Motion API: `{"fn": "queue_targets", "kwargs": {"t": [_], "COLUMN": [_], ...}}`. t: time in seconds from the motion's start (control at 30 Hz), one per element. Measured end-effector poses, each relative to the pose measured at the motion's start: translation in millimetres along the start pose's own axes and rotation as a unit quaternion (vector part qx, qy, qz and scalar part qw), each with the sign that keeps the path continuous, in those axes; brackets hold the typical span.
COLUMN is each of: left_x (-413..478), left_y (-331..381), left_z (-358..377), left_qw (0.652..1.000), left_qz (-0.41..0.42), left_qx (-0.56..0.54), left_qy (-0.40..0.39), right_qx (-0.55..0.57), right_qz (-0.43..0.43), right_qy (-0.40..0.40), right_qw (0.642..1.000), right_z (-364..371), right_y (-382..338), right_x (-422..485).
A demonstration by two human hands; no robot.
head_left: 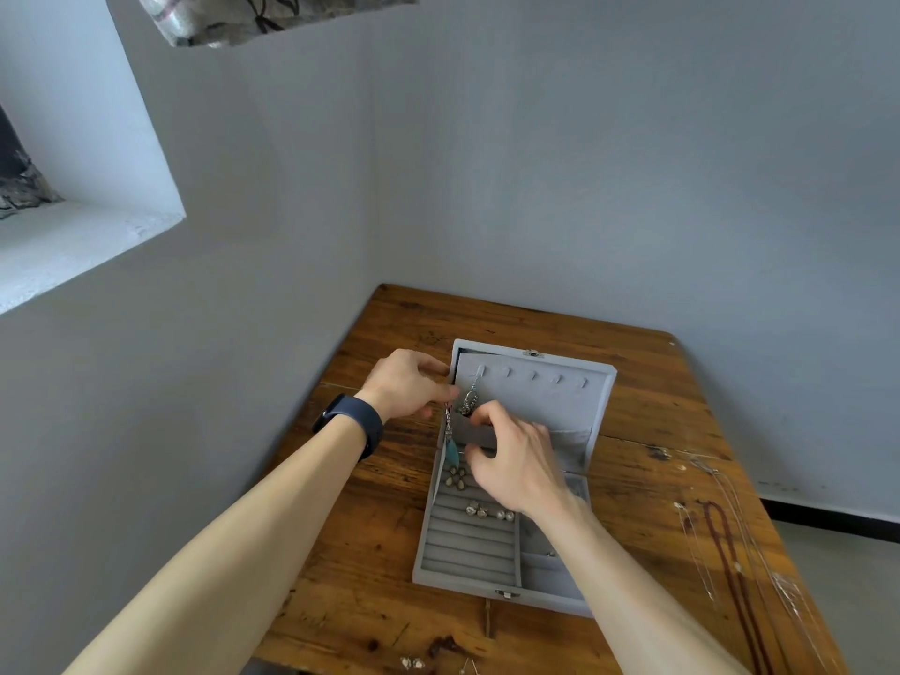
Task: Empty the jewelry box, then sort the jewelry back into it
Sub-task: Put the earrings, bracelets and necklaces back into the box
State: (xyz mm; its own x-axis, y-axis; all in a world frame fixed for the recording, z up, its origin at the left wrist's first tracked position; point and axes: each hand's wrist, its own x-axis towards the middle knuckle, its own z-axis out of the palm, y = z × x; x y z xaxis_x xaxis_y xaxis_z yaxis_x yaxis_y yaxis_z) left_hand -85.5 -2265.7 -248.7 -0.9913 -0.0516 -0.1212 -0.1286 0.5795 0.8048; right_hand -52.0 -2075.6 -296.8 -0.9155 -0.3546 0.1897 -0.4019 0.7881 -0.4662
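The jewelry box [422,543] sits open on the tabletop [633,382], its lid [545,397] leaning back towards the far wall. From where things lie, I'd say the emptying is done and the sorting is partly through. A flower-shaped piece [456,477] and a few studs [477,510] sit on the ring rolls in the left part of the tray, and one dangling earring [469,399] hangs from the leftmost hook in the lid. The other hooks are bare, and the right-hand compartments look mostly empty, though the right forearm hides part of them.

Both hands are at the lid's left side, over the far end of the tray. The left hand [409,382] is curled at the lid's left edge and seems to pinch the top of a turquoise feather earring [452,453], which dangles just below its fingertips. The right hand [516,460] is just beside it, pinching a darker grey strip [475,434] low on the lid; I can't tell whether that is a pocket edge or a band.

Left to do: a dark beaded necklace [718,528] and thin chains [679,506] lie out on the right of the tabletop, well apart from both hands, and some small pieces [411,664] lie at the near edge.
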Motion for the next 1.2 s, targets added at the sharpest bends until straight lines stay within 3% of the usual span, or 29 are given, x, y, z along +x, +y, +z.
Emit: {"fn": "queue_targets", "kwargs": {"t": [0.17,0.27,0.43,0.83,0.9,1.0,1.03,1.13,1.2], "left_x": [-21.1,-42.9,-71.2,-121.8,-130.1,-140.1,-142.5,-146.2,-148.0], "left_y": [0.9,13.6,36.7,63.0,64.1,62.1,61.6,62.3,64.1], "left_z": [-7.6,-10.4,-1.7,14.8,19.8,28.3,30.8,34.5,34.1], "left_qw": [0.997,0.993,0.989,0.994,0.993,0.988,0.987,0.986,0.985], "left_qz": [0.0,0.013,0.027,0.045,0.064,0.114,0.123,0.128,0.134], "left_qx": [-0.072,-0.114,-0.141,-0.083,-0.085,-0.098,-0.099,-0.103,-0.105], "left_qy": [0.014,0.007,-0.029,-0.058,-0.052,-0.044,-0.041,-0.033,-0.037], "right_qx": [0.034,0.11,0.34,0.488,0.536,0.689,0.702,0.589,0.537], "right_qz": [0.012,0.042,0.099,0.141,0.17,0.227,0.225,0.175,0.146], "right_qy": [0.018,0.039,0.039,0.041,0.037,0.033,0.042,0.08,0.102], "right_qw": [0.999,0.992,0.935,0.86,0.826,0.687,0.675,0.785,0.824], "right_z": [-10.9,-16.5,-29.2,-65.8,-69.0,-74.5,-75.5,-77.2,-79.3], "right_y": [1.9,-2.4,-24.2,-39.5,-40.3,-38.0,-36.5,-35.5,-34.4], "right_x": [-11.8,-24.4,-44.5,-102.4,-108.3,-115.2,-117.2,-125.0,-128.2]}}
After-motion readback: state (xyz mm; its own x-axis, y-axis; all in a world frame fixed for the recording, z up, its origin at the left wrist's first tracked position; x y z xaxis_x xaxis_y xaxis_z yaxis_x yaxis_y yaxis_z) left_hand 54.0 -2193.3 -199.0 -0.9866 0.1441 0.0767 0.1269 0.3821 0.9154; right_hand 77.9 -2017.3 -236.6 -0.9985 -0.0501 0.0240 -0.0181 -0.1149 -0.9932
